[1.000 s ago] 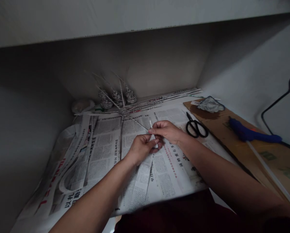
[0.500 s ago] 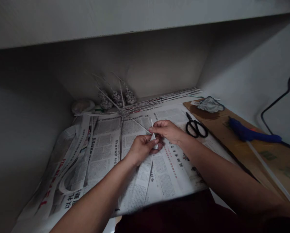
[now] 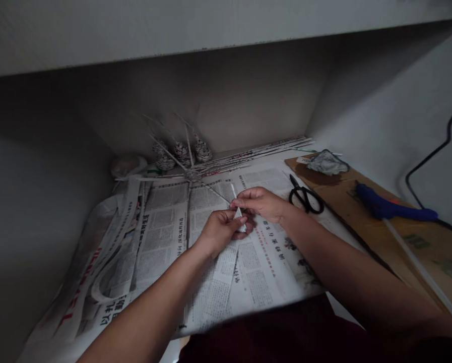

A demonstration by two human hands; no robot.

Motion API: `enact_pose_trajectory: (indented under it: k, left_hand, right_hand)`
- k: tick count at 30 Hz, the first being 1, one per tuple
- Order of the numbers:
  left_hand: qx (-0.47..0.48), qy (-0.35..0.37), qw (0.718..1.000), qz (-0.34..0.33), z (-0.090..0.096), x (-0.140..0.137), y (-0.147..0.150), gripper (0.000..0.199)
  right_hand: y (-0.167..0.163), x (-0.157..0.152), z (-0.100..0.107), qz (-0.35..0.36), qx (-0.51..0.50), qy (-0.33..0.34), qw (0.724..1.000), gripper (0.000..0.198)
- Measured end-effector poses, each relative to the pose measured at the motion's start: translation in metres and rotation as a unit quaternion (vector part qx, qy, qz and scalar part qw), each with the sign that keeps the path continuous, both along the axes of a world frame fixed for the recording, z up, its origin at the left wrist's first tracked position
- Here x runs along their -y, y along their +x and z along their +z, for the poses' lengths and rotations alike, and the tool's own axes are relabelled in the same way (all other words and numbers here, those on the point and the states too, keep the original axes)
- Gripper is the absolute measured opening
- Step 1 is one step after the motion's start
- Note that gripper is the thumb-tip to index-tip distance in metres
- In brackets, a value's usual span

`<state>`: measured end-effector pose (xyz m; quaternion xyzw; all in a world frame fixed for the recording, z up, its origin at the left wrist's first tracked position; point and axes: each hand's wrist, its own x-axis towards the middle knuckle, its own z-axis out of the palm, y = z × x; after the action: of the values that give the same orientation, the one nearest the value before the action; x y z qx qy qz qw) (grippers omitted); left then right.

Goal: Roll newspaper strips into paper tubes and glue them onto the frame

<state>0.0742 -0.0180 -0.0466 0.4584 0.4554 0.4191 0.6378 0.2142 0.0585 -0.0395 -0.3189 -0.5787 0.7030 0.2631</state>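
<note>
Newspaper (image 3: 165,212) covers much of the bench (image 3: 267,160), and cardboard (image 3: 443,247) lies along the right. Paper sticks (image 3: 263,149) stretch across the back. The blue glue gun (image 3: 395,207) rests on the cardboard; the left hand (image 3: 220,229) and right hand (image 3: 262,203) meet over the newspaper, with scissors (image 3: 302,192) near the right one and three woven cones (image 3: 202,150) behind. Smallest is the pale paper piece (image 3: 239,216), between the hands: left fingers closed on it, right fingers pinched at its tip (a slanting stick (image 3: 218,193) reaches them too; from here I can't tell whether it's gripped).
</note>
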Motion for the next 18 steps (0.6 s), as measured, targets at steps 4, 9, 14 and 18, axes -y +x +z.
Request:
enact_pose_trajectory:
  k: [4, 9, 14, 18]
  left_hand:
    - [-0.011, -0.010, 1.000, -0.004, -0.0012, 0.0005, 0.0011, 0.031]
    - [-0.010, -0.009, 1.000, 0.003, -0.0008, 0.0002, 0.0015, 0.031]
    - [-0.008, -0.001, 1.000, -0.013, -0.0016, 0.0009, 0.0016, 0.029]
    - [0.003, -0.003, 1.000, -0.015, -0.0024, 0.0012, 0.0008, 0.031]
  right_hand:
    - [-0.0012, 0.0001, -0.0004, -0.076, -0.008, 0.002, 0.997, 0.033]
    - [0.0011, -0.0017, -0.0001, 0.004, -0.005, 0.004, 1.000, 0.033]
    - [-0.0003, -0.0008, -0.0006, -0.067, 0.002, 0.010, 0.998, 0.032]
    - [0.0008, 0.0000, 0.0024, -0.028, -0.007, -0.016, 0.999, 0.032]
